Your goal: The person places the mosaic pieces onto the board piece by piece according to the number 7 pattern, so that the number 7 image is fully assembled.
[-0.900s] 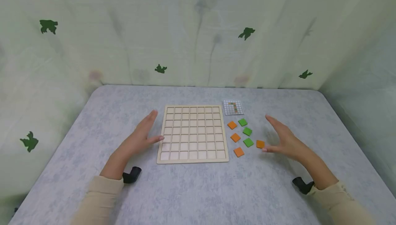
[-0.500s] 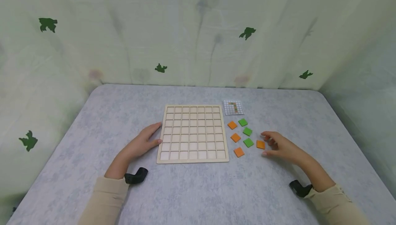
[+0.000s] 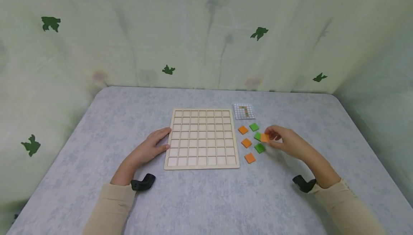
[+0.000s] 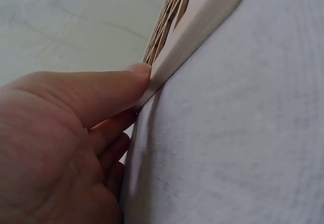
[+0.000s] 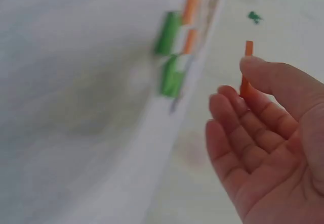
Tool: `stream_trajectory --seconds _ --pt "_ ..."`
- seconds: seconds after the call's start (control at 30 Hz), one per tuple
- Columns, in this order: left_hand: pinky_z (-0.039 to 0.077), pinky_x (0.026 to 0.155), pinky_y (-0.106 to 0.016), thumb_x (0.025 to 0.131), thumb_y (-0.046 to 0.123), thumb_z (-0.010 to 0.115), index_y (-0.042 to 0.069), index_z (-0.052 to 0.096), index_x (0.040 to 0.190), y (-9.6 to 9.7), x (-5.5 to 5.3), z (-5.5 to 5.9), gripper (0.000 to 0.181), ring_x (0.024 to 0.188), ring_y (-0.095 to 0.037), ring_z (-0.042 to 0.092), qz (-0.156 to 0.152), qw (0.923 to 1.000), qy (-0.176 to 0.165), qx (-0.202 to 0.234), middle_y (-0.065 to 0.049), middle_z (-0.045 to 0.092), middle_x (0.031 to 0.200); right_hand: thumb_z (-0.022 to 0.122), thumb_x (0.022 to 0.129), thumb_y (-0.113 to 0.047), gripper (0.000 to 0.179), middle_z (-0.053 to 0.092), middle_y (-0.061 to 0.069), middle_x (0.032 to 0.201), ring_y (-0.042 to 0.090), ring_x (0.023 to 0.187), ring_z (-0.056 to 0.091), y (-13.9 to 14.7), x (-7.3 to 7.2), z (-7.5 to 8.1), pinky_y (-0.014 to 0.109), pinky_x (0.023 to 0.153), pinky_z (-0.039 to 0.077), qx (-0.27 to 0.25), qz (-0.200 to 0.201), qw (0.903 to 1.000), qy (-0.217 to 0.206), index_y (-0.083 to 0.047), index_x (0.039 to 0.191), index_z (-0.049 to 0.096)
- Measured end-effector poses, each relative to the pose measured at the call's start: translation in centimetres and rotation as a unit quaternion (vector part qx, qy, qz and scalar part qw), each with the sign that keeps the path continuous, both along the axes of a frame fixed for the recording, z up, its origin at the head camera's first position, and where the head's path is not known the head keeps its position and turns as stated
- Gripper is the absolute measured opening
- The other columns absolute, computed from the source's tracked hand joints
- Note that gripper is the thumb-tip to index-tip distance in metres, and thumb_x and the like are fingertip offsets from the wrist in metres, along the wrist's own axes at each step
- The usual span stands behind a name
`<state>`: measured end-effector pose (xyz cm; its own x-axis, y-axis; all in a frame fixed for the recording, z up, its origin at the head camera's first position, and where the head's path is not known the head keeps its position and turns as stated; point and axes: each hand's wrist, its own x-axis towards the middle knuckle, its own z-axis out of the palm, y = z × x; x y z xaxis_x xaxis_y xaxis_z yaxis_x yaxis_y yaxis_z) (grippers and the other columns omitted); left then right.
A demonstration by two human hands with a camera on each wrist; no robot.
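Observation:
A pale wooden grid board [image 3: 202, 134] lies flat on the table, its square cells bare. My left hand [image 3: 149, 151] rests at the board's left edge; in the left wrist view the thumb [image 4: 124, 85] touches the rim [image 4: 197, 32], with the other fingers partly hidden beneath it. Thumb and fingers of my right hand [image 3: 288, 143] pinch an orange square tile [image 3: 264, 138], raised off the table. In the right wrist view that tile [image 5: 248, 49] is seen edge-on. Near it lie several tiles, among them an orange tile [image 3: 246, 142] and a green tile [image 3: 259, 148].
A small printed grid card [image 3: 244, 111], with orange and green squares forming a bent line, lies beyond the tiles. The blue-grey table [image 3: 206, 202] meets a pale curtain [image 3: 135, 41] at the back and sides.
My right hand has closed on the rightmost orange tile, lifted it and carried it left and away from me. My left hand has come to the board's left edge and stayed.

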<state>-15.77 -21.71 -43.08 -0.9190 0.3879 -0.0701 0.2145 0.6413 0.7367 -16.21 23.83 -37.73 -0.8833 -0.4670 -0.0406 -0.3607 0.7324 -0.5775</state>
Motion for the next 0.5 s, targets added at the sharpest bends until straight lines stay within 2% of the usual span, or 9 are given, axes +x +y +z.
stream_trajectory --seconds 0.07,0.23,0.33,0.5 --pt "0.012 0.102 -0.054 0.091 0.024 0.054 0.004 0.024 0.142 0.0 0.0 -0.1 0.062 0.132 -0.036 0.009 0.001 1.0 0.003 -0.002 -0.016 0.019 0.146 0.064 0.083 -0.006 0.025 0.058 0.003 0.095 0.018 0.085 0.054 -1.7 -0.8 0.7 0.04 0.076 0.046 -0.021 0.007 0.9993 0.031 -0.004 0.106 0.056" --pt "0.013 0.101 -0.055 0.091 0.025 0.054 0.005 0.023 0.143 0.0 -0.1 -0.4 0.064 0.132 -0.036 0.009 -0.002 1.0 0.008 -0.001 -0.016 0.018 0.146 0.066 0.083 -0.015 0.028 0.057 0.002 0.092 0.018 0.085 0.055 -6.4 -2.9 1.8 0.039 0.074 0.047 -0.094 0.03 0.9926 0.071 -0.006 0.109 0.057" --pt "0.013 0.101 -0.054 0.091 0.024 0.055 0.004 0.022 0.143 0.0 -0.1 -0.5 0.064 0.132 -0.036 0.009 -0.006 0.9999 0.01 0.005 -0.016 0.018 0.146 0.065 0.084 -0.02 0.03 0.056 0.002 0.092 0.017 0.086 0.055 -9.1 -4.2 1.8 0.037 0.075 0.046 -0.142 0.044 0.9867 0.067 -0.007 0.11 0.057" --pt "0.013 0.101 -0.054 0.091 0.024 0.055 0.003 0.022 0.142 -0.1 -0.1 -0.5 0.064 0.132 -0.036 0.009 -0.009 0.9998 0.018 -0.001 -0.017 0.019 0.145 0.065 0.084 -0.02 0.031 0.057 0.002 0.097 0.015 0.088 0.055 -13.5 -6.4 1.2 0.031 0.078 0.045 -0.174 0.046 0.9832 0.031 -0.009 0.112 0.057"
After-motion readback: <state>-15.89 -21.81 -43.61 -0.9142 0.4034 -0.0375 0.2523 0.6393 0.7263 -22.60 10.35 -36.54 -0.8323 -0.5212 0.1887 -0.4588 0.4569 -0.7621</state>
